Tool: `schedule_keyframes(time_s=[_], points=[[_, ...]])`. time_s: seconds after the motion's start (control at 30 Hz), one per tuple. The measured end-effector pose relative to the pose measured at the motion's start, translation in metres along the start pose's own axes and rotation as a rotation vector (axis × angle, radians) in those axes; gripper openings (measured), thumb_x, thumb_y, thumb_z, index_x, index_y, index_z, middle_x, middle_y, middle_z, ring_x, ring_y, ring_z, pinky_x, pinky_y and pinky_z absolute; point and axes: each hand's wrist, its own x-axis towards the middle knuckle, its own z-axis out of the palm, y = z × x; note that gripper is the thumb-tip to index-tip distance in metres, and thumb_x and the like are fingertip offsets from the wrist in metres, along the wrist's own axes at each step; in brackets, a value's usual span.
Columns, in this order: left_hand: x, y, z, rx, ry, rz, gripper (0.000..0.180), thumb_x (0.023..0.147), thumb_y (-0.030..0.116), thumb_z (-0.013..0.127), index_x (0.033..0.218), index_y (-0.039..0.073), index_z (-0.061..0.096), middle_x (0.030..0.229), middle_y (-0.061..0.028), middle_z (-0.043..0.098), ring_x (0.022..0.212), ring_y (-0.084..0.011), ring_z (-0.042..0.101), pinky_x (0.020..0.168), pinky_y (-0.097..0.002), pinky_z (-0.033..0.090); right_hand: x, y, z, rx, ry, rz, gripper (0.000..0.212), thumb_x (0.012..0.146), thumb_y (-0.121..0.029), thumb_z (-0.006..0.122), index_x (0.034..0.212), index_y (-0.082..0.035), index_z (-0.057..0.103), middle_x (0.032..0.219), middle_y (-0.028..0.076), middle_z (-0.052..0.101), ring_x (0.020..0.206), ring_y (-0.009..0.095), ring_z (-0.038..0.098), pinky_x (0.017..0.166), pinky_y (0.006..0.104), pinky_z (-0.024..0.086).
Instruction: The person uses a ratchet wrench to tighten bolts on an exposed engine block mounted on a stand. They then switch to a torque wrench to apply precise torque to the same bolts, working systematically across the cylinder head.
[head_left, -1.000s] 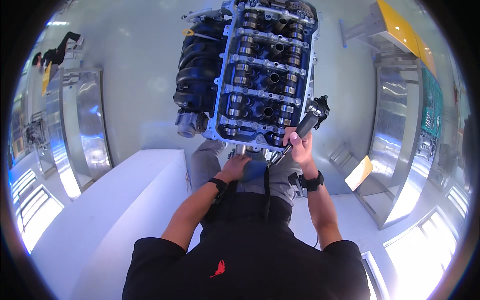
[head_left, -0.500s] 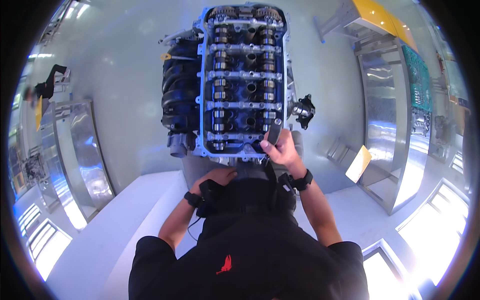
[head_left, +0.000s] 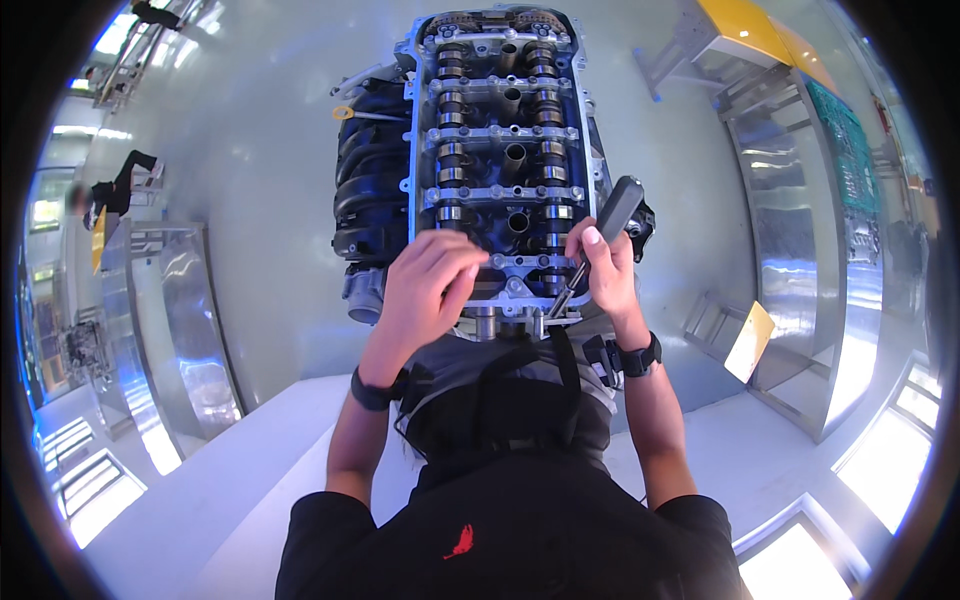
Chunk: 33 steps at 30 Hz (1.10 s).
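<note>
Gripped a dark-handled tool (head_left: 616,212) over the near right corner of an open engine (head_left: 505,194).
Held it slantwise in the right hand (head_left: 608,272), with fingers wrapped around the handle (head_left: 624,198), and pointed its metal shaft (head_left: 567,292) toward the engine's near edge. Held the left hand (head_left: 430,285) over the near left part, with fingers loosely curled; could not tell whether touching. Saw ribbed black piping (head_left: 372,185) along the left side, a yellow panel (head_left: 752,25) far right.

Gray flr (head_left: 275,200) w/ metal benches (head_left: 775,190) L & R, yellow-top stool (head_left: 750,341)
</note>
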Motion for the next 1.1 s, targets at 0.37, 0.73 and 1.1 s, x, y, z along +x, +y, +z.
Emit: schedule_keyframes(time_s=[0.37, 0.73, 1.1], points=[[-0.010, -0.011, 0.033, 0.136, 0.018, -0.045, 0.015, 0.084, 0.004, 0.064, 0.098, 0.006, 0.065, 0.100, -0.0064, 0.066, 0.106, -0.0271, 0.060, 0.088, -0.0379, 0.048, -0.008, -0.025, -0.002, -0.081, 0.416, -0.384, 0.019, 0.098, -0.020, 0.056, 0.091, -0.002, 0.057, 0.069, -0.003, 0.050, 0.058, 0.007, 0.045, 0.051, 0.0249, 0.035], [-0.011, -0.008, 0.030, 0.129, 0.058, -0.031, 0.013, 0.081, 0.004, 0.066, 0.093, 0.007, 0.066, 0.097, -0.0065, 0.066, 0.098, -0.0276, 0.061, 0.084, -0.0384, 0.048, 0.003, -0.036, 0.018, -0.474, 0.161, -0.392, 0.031, 0.092, -0.029, 0.067, 0.081, -0.001, 0.057, 0.063, 0.010, 0.056, 0.054, 0.025, 0.055, 0.054, 0.0346, 0.045], [0.027, 0.055, 0.019, -0.497, 0.105, 0.038, 0.051, 0.089, 0.006, 0.062, 0.136, 0.001, 0.045, 0.129, -0.0159, 0.058, 0.109, -0.0319, 0.059, 0.095, -0.0382, 0.045, 0.014, -0.049, 0.008, -0.551, -0.213, -0.287, 0.031, 0.092, -0.029, 0.064, 0.105, -0.002, 0.055, 0.080, 0.017, 0.065, 0.076, 0.039, 0.065, 0.066, 0.0452, 0.051]])
